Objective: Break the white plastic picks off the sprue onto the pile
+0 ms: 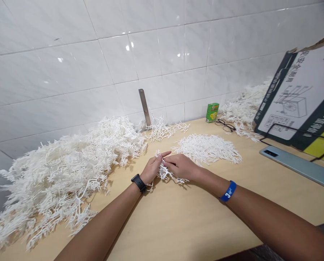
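Both hands meet over the table (178, 217). The left hand (151, 169) and right hand (181, 166) each pinch one white plastic sprig (165, 174) between them, beside a big white heap (69, 163)

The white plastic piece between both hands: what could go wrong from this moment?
1. The left hand and right hand pinch one thin branched white plastic piece; its fine twigs might snap unevenly or prick a finger.
2. The sorted small pile lies close behind the hands, so a sleeve or wrist could scatter it.
3. Stray bits could slide toward the phone or eyeglasses.
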`<state>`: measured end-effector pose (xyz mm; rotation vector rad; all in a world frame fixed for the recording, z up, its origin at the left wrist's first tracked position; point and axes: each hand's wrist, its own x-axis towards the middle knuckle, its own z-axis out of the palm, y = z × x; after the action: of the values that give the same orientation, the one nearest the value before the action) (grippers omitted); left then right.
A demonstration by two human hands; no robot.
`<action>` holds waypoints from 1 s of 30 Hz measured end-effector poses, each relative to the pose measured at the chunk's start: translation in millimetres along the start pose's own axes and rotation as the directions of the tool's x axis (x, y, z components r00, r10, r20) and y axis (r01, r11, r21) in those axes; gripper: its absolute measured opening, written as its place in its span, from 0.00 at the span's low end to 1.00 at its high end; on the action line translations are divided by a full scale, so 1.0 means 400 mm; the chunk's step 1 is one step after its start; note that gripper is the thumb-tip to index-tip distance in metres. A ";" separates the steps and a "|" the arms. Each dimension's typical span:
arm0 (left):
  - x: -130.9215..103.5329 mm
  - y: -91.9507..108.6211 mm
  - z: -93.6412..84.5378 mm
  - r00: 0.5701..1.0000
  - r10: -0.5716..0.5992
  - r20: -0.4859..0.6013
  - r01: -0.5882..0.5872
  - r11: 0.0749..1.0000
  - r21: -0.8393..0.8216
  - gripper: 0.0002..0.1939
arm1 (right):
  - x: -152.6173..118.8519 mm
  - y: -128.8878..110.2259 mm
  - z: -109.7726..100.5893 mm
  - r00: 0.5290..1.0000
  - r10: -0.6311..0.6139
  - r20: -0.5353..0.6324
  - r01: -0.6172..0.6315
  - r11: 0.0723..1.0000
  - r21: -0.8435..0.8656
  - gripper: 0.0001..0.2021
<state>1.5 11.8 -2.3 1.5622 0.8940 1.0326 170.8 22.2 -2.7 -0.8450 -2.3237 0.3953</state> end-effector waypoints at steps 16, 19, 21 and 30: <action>0.011 0.004 -0.017 0.971 -0.196 -0.138 0.132 0.918 -0.373 0.27 | -0.025 -0.058 -0.020 0.999 -0.030 0.036 0.025 0.989 0.144 0.07; 0.016 0.005 -0.025 0.955 -0.229 -0.189 0.127 0.889 -0.440 0.25 | -0.014 -0.004 -0.037 0.971 0.164 -0.174 -0.150 0.984 0.093 0.14; 0.019 0.004 -0.034 0.946 -0.256 -0.200 0.127 0.859 -0.496 0.24 | -0.007 0.034 -0.049 0.927 0.249 -0.282 -0.250 0.968 0.031 0.17; 0.022 -0.001 -0.047 0.944 -0.259 -0.207 0.092 0.804 -0.588 0.24 | -0.001 0.087 -0.064 0.856 0.309 -0.415 -0.351 0.936 -0.028 0.20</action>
<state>-13.0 26.4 1.1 0.8201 0.7959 1.2598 204.0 49.6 0.4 -1.2571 -1.8259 0.2150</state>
